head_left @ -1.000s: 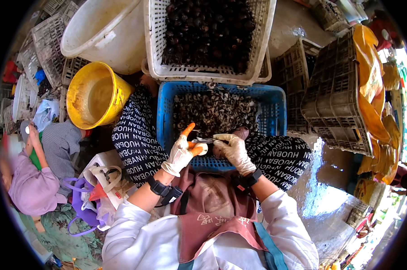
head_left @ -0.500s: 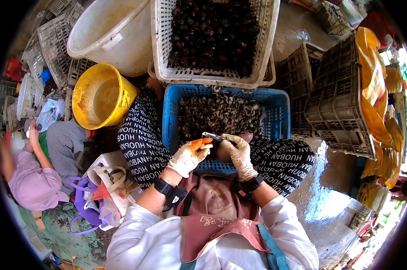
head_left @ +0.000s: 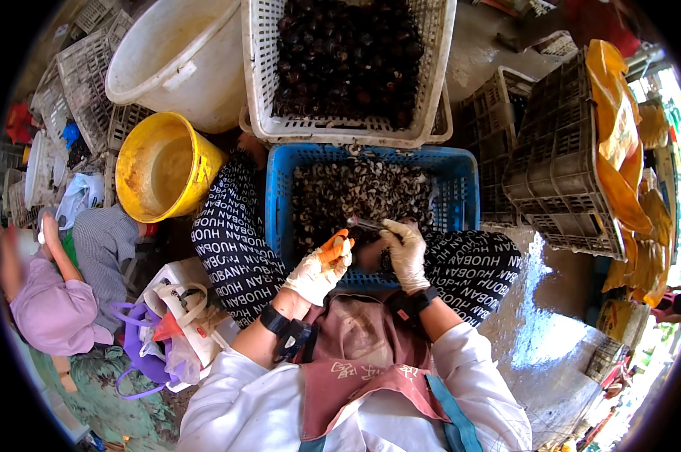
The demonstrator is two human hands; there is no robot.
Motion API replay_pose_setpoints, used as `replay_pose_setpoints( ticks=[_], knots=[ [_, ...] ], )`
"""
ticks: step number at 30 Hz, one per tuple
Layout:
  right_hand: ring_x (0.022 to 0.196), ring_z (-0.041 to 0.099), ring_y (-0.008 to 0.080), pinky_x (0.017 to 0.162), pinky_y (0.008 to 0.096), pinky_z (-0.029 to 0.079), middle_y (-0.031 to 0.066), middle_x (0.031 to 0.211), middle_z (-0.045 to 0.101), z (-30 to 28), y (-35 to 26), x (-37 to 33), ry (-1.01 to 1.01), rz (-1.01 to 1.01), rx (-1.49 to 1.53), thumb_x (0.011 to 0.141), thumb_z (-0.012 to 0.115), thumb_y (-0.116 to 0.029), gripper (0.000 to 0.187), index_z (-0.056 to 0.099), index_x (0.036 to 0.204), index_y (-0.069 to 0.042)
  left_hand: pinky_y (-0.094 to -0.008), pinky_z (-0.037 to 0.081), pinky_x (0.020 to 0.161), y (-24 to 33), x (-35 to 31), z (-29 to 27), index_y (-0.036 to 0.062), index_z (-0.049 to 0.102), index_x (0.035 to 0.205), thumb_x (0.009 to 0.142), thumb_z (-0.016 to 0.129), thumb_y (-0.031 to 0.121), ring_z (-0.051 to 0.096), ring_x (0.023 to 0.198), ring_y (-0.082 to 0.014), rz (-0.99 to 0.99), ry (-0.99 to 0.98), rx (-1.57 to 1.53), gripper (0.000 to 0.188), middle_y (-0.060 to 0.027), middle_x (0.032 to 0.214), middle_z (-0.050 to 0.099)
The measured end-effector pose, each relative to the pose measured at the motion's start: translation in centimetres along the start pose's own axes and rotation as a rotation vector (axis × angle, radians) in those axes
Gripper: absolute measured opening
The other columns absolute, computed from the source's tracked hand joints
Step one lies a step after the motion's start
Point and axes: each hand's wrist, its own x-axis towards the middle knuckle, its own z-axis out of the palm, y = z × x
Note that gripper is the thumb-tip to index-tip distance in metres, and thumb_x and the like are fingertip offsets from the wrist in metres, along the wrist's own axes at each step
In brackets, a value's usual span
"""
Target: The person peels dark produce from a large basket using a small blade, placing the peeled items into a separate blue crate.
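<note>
My right hand, in a pale glove, is closed around a slim, dark, thin tool that points left. Its exact kind is unclear. Just left of it is my left hand, gloved, with orange covers on some fingers. Its fingers are curled together; anything inside them is hidden. The tool's end is close above the left fingertips. Both hands are over the near side of a blue plastic basket, which holds many small pale and dark pieces.
Beyond the blue basket stands a white crate of dark, rounded shells. At left are a yellow bucket, a large white tub, a purple bag and a seated person. Stacked crates rise at right.
My left hand has drawn slightly down and away from my right hand, widening the gap between them. The tool stays in my right hand. The whole view has shifted a little.
</note>
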Motion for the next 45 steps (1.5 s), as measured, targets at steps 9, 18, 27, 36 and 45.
replay_pose_setpoints(
  ticks=[9,18,27,36,45],
  knots=[
    [0.083,0.064,0.0175,0.075,0.0261,0.052,0.0128,0.095,0.068,0.2,-2.1,-0.2,-0.119,0.131,0.205,0.081,0.067,-0.005,0.020,0.068,0.100,0.000,-0.0265,0.055,0.071,2.3,1.4,-3.4,0.0039,0.052,0.124,0.089,0.058,0.005,0.063,0.083,-0.0201,0.039,-0.114,0.370,0.036,-0.0125,0.109,0.061],
    [0.092,0.063,0.0193,0.084,0.0292,0.048,0.0102,0.098,0.068,-0.1,-0.8,0.0,-0.215,0.306,0.279,0.081,0.068,-0.010,0.021,0.068,0.101,-0.001,-0.0222,0.058,0.069,2.4,0.8,-2.6,0.0048,0.054,0.119,0.090,0.056,0.004,0.064,0.089,-0.0239,0.002,-0.025,0.436,0.029,-0.0128,0.110,0.061],
    [0.090,0.063,0.0189,0.082,0.0291,0.049,0.0103,0.096,0.068,-0.2,-1.5,0.1,-0.175,0.383,0.344,0.079,0.071,-0.009,0.022,0.068,0.100,-0.003,-0.0226,0.052,0.069,2.0,0.5,-2.0,0.0067,0.052,0.127,0.088,0.057,0.002,0.056,0.084,-0.0170,-0.030,-0.061,0.297,0.039,-0.0112,0.111,0.058],
    [0.087,0.061,0.0150,0.081,0.0267,0.048,0.0075,0.095,0.067,-0.3,-0.3,0.3,-0.183,0.101,0.150,0.082,0.067,-0.005,0.021,0.067,0.102,-0.001,-0.0209,0.050,0.068,2.3,0.0,-1.1,0.0070,0.047,0.129,0.088,0.063,0.010,0.062,0.080,-0.0146,0.179,0.003,0.772,0.045,-0.0128,0.110,0.063],
    [0.091,0.060,0.0126,0.085,0.0258,0.047,0.0067,0.099,0.066,-0.2,-2.0,-0.1,-0.287,0.161,0.254,0.082,0.066,-0.003,0.022,0.066,0.104,0.000,-0.0180,0.048,0.063,2.7,0.5,-2.1,0.0067,0.054,0.120,0.087,0.063,0.009,0.061,0.084,-0.0160,0.034,-0.038,0.564,0.034,-0.0114,0.111,0.060]
  ],
)
